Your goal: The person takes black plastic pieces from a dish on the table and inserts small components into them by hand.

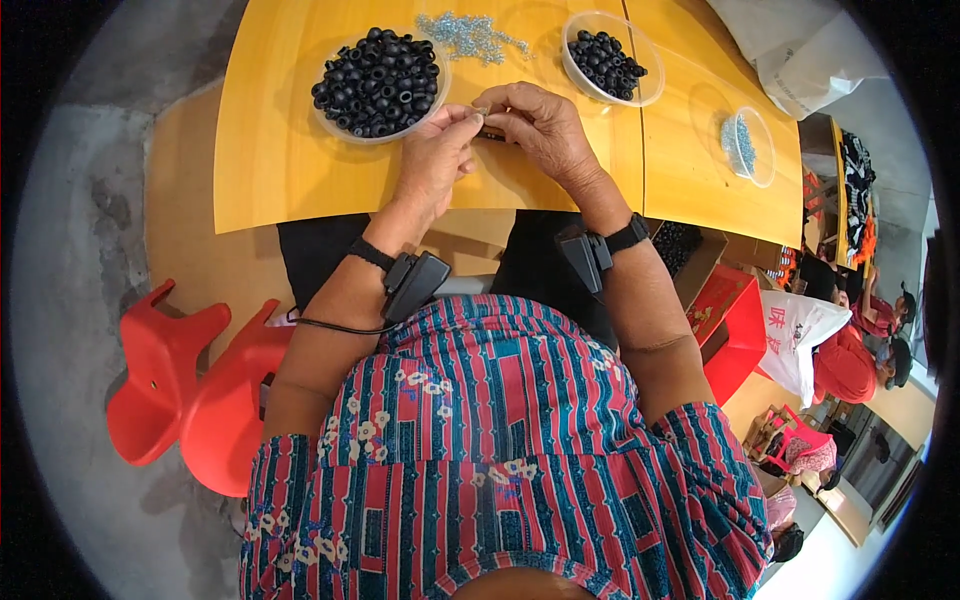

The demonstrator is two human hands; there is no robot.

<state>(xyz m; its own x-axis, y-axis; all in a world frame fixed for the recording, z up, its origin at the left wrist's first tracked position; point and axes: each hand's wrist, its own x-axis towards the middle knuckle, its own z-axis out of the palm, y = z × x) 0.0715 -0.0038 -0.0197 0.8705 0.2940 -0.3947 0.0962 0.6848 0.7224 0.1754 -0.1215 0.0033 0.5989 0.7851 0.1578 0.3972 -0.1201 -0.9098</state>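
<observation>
Yellow tabletop (300,185), dark piece (491,133) (between hands (437,150) (545,130))

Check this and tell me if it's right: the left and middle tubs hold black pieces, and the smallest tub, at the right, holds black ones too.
Not quite: in the head view, the smallest tub, at the right, holds pale blue pieces. The left tub and middle tub do hold black pieces.
</observation>
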